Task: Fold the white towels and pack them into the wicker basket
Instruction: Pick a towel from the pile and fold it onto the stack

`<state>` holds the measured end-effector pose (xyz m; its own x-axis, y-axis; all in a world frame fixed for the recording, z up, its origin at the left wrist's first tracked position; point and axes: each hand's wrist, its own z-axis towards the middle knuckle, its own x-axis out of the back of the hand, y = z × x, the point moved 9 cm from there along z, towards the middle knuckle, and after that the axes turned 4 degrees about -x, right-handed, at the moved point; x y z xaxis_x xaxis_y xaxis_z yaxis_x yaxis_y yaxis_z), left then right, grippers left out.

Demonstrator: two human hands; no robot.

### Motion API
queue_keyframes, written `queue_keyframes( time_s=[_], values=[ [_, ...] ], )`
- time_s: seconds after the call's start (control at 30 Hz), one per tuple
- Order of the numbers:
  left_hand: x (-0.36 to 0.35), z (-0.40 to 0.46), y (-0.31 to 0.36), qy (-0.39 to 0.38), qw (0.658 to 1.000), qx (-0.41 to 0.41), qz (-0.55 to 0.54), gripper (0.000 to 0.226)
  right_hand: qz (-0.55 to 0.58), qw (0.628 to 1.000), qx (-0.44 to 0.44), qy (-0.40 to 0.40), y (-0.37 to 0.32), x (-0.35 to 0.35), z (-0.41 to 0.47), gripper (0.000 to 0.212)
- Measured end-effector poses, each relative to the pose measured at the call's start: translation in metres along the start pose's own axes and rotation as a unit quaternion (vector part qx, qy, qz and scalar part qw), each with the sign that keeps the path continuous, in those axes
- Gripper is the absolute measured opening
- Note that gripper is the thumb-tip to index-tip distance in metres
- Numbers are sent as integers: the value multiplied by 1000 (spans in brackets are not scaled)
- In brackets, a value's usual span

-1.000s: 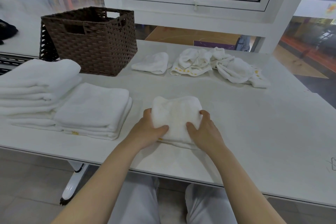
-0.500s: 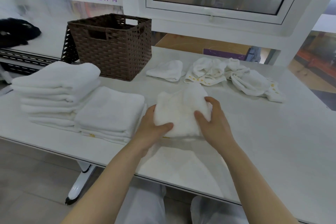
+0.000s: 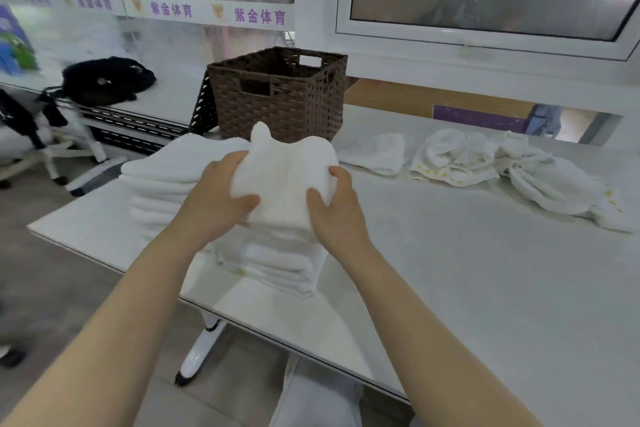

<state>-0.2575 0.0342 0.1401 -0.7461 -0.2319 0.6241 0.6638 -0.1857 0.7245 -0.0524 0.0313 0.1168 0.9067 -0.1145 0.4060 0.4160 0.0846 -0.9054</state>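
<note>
Here the person is gripping a folded white towel (image 3: 284,180) from both sides, the left hand (image 3: 216,198) and the right hand (image 3: 334,208) each curling fingers and thumb around an edge, and is holding it in the air just above the nearer towel stack (image 3: 277,263) on the worktop (image 3: 485,288). The wicker basket (image 3: 280,94) is standing behind, apparently empty (its floor is hidden). One corner is already poking up, so the fold is likely loosening; if the grip slackens, the layers may spill open. Lowered carelessly, it may nudge the stack askew. More unfolded towels (image 3: 502,166) are lying well apart to the right.
</note>
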Motion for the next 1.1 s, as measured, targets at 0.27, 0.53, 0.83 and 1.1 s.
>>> queue_keyframes(
  time_s=[0.27, 0.53, 0.83, 1.1],
  values=[
    [-13, -15, -33, -72, 990, 59, 103, 76, -198, 978, -21, -54, 19, -27, -9, 64],
    [-19, -17, 1, -33, 910, -55, 409, 90, -297, 948, -66, -90, 34, -28, -14, 70],
    [-83, 12, -5, -152, 917, -110, 351, 50, -414, 899, 63, -128, 17, -34, -4, 59],
    [-85, 9, -28, -191, 942, -57, 270, 57, -347, 927, 4, -145, 40, -44, -8, 58]
  ],
)
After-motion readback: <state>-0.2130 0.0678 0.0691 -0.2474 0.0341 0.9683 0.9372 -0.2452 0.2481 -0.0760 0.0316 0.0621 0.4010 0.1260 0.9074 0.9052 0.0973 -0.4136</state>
